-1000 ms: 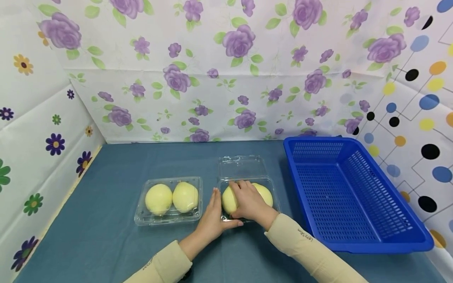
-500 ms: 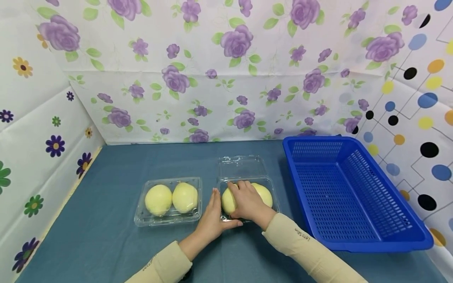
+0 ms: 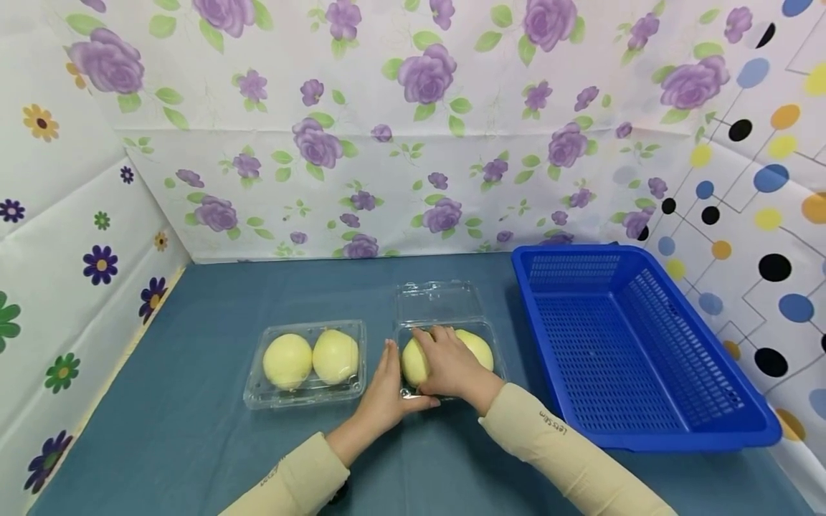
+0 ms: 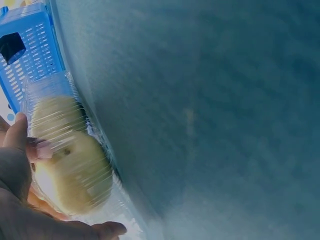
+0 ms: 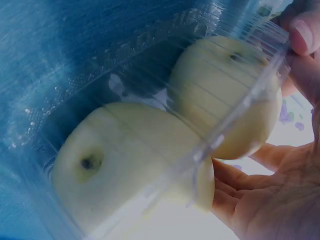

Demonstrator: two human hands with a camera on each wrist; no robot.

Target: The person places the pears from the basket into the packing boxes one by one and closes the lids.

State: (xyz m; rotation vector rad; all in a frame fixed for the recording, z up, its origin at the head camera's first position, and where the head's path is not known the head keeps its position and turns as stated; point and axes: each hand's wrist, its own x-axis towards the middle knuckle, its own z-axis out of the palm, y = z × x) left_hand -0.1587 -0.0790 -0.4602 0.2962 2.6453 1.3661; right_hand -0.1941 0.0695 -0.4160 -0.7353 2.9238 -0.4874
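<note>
A clear plastic clamshell box (image 3: 494,335) with its lid (image 3: 439,304) folded back holds two pale yellow pears. My right hand (image 3: 454,365) reaches over the left pear (image 3: 413,360) and grips it; the palm hides part of both fruits. The right pear (image 3: 476,350) lies beside it. Along the box's left side, my left hand (image 3: 382,403) has its fingers straight, with the thumb at the front edge. Close up in the right wrist view, a pear (image 5: 125,155) shows its dark blossom end behind the clear wall.
To the left sits another clear box (image 3: 258,398) with two pears (image 3: 287,361) in it. A blue plastic basket (image 3: 613,358) with slotted walls stands at the right. Blue cloth (image 3: 193,358) covers the table, and patterned sheets (image 3: 361,150) rise at the back and sides.
Both hands and the pears keep nearly the same places. The whole head view has shifted slightly.
</note>
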